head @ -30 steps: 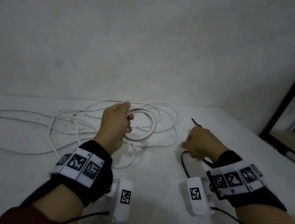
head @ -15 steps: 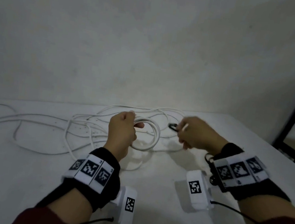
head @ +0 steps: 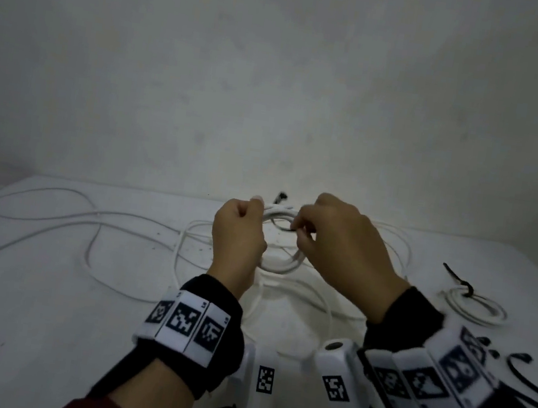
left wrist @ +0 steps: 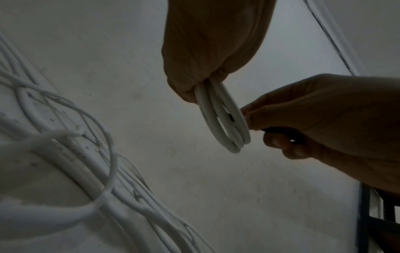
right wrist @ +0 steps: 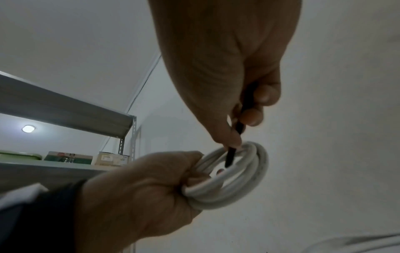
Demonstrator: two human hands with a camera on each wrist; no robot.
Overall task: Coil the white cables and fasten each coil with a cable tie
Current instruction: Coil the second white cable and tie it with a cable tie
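Here the left hand [head: 238, 237] sits at the centre of the head view, fingers curled tight round one side of a small coil [head: 278, 264] of white cable, holding it up off the table [head: 36, 326]. The right hand [head: 343, 252] is just beside it, to the right in the frame, thumb and fingertips pinching a black cable tie [right wrist: 232, 150].

The relation that counts: in the right wrist view the coil [right wrist: 238, 178] lies low and centre with its open ring facing the camera, and the tie comes down from the pinch above with its long axis nearly upright in the frame, its free end already poked into the hole of the ring. So the coil is directly below the right hand's grip, and the strands the tie has to go round are on the side away from the left fist. The right hand is the nearer one to the tie's tip; the left only steadies. In the left wrist view the coil [left wrist: 223, 118] shows edge-on, three or so strands side by side, with the right hand's fingertips [left wrist: 249, 113] touching its rim.

At the right edge of the head view a finished coil [head: 474, 305] lies on the table with a dark tie on it, and loose cable [head: 85, 219] sprawls at centre left.

The wrist bands carry square black and white code patterns; no writing can be read. Boxes on the shelf at the lower left of the right wrist view have labels too small to make out
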